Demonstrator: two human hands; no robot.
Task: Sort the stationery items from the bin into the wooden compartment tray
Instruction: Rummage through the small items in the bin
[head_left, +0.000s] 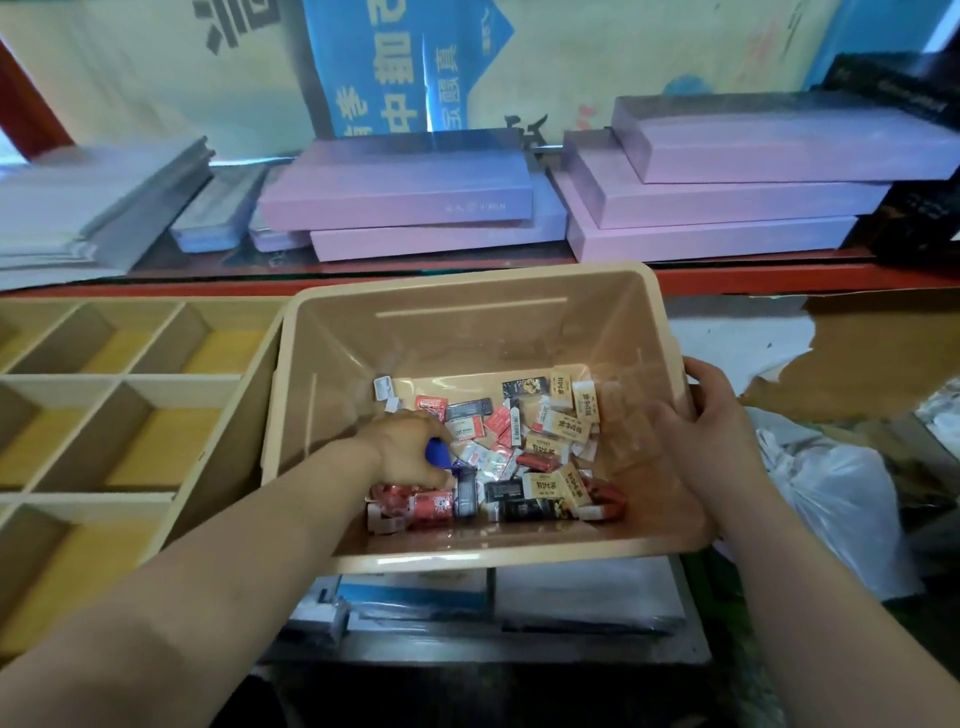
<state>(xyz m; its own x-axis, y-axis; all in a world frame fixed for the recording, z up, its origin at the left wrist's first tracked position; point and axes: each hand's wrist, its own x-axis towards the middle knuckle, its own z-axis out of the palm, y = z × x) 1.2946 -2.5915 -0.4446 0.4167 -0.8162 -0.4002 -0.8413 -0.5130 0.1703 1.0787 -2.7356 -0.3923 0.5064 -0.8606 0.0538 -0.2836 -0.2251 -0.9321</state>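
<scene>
Currently the left hand (410, 449) is down inside the bin (467, 322), at the left edge of the stationery pile (545, 447). Its fingers are curled round a small blue item (434, 453). This looks like a pick in progress, with the item not yet lifted clear of the pile. The right hand (711, 415) grips the bin's right rim with its fingers wrapped over the wall, likely to steady the bin while the other hand digs. The pile sits on the bin floor: what look like small wrapped erasers in cream, red and black packs, all jumbled. The wooden compartment tray (119, 382) sits right against the bin's left wall, so the carry is short. No item shows in the compartments in view, so sorting looks barely begun. Pink flat boxes (400, 192) are stacked behind the bin. A white plastic bag (841, 499) lies right of the bin. I cannot tell what the blue item is.
</scene>
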